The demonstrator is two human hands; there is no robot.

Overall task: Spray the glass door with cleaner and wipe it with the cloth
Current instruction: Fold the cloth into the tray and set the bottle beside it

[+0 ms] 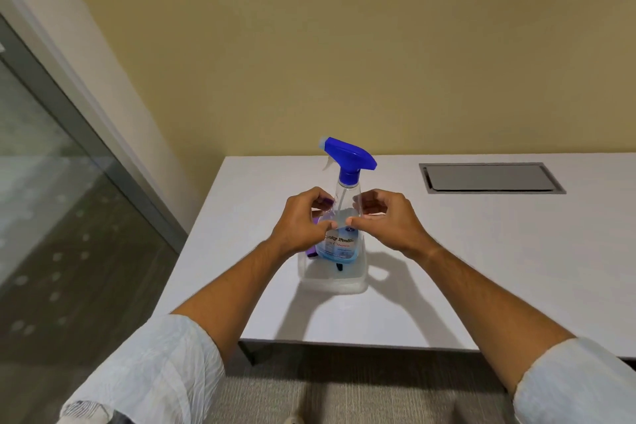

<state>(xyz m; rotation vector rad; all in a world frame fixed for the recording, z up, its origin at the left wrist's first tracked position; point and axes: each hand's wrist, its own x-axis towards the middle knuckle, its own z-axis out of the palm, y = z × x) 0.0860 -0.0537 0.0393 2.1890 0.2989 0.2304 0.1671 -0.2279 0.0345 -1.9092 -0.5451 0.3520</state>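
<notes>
Spray bottle [344, 217] stands upright in a clear plastic tub [334, 280] on the white counter [481, 268]. Blue trigger head, nozzle pointing left; blue cleaner fills the lower part only. A purple cloth [314, 251] lies in the tub, at the bottle's left side, mostly hidden behind the left hand [303, 220].

Left hand: fingers curled, thumb and forefinger pinched near the bottle's left shoulder. Right hand [385, 217]: same pose, mirrored, at the right shoulder. Fingertips of both meet in front of the bottle body; whether either grip actually clamps the bottle or only touches it cannot be told from this angle. Both sleeves are rolled to the forearm.

Tub sits near the counter's left front corner, clear of both edges. Counter surface to the right is bare up to a recessed grey cable hatch [490, 177], well apart from the tub at the back.

Glass door [51, 200] is to the left, grey-framed, separated from the counter's left edge by an open strip of floor. Yellow wall [344, 45] closes the far side, directly behind the counter's back edge.
</notes>
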